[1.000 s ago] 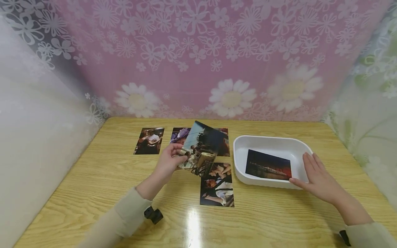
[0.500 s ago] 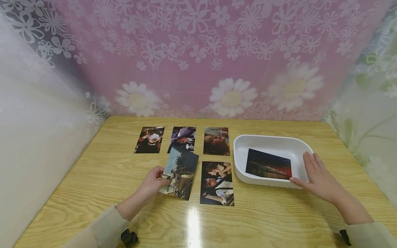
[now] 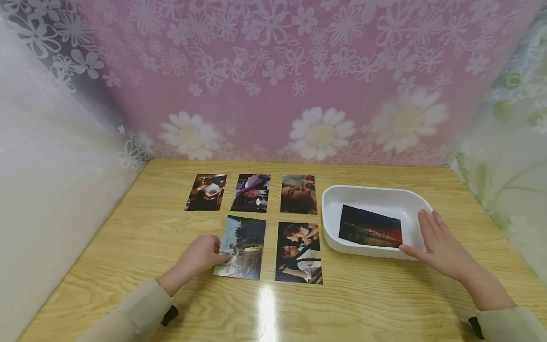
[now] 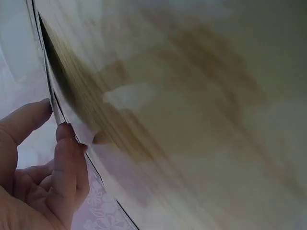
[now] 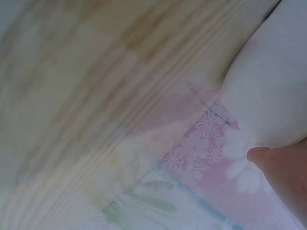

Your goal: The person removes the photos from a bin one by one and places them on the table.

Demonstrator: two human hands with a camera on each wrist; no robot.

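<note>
My left hand (image 3: 200, 260) pinches the left edge of a photo (image 3: 245, 249) of a ship's deck, thumb on top. The photo lies at or just above the table, left of a photo of a couple (image 3: 299, 254). In the left wrist view the thumb and fingers (image 4: 67, 158) hold the thin photo edge. On the right, my right hand (image 3: 446, 249) rests with straight fingers on the rim of a white tray (image 3: 331, 228), thumb at its near side. In the right wrist view only the thumb (image 5: 273, 160) shows against the tray wall. A dark ship photo (image 3: 371, 228) lies inside the tray.
Behind these, a row of photos lies on the wooden table (image 3: 192, 308): a dancing couple (image 3: 206, 192), a purple-toned picture (image 3: 251, 193) and a close-up of a reclining person (image 3: 298, 194). A pink floral curtain (image 3: 256, 104) stands along the table's back edge.
My left hand has brought the deck photo left and toward me, then lowered it flat beside the couple photo. The back-row photos it covered are now uncovered. My right hand stays on the tray.
</note>
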